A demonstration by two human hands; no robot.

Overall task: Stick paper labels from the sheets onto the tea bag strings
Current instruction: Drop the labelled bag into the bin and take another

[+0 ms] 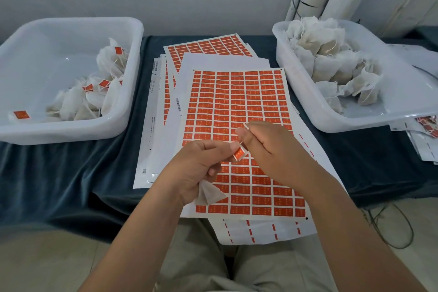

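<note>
Label, a small orange paper rectangle, sits pinched between thumb and forefinger of the left hand, just above the top sheet. Thin white string runs up out of the label to the right hand, which pinches it near its free end and holds it taut. My reading: the tension holds the string straight so the label can fold around it squarely. I cannot tell whether the label is already closed on the string or only touching it.

White mesh tea bag hangs below the left palm, tucked under the curled lower fingers. I judge it is parked there so its weight does not drag on the string.

Both hands work over the large white sheet of orange labels, close to where the next label would be taken. More sheets fan out beneath it, and a stripped white backing sheet pokes out at the near edge.

White plastic tray on the left holds tea bags with orange labels. White plastic tray on the right holds a heap of unlabelled bags. Supply on one side, finished on the other, I take it. All rests on a dark blue cloth.
</note>
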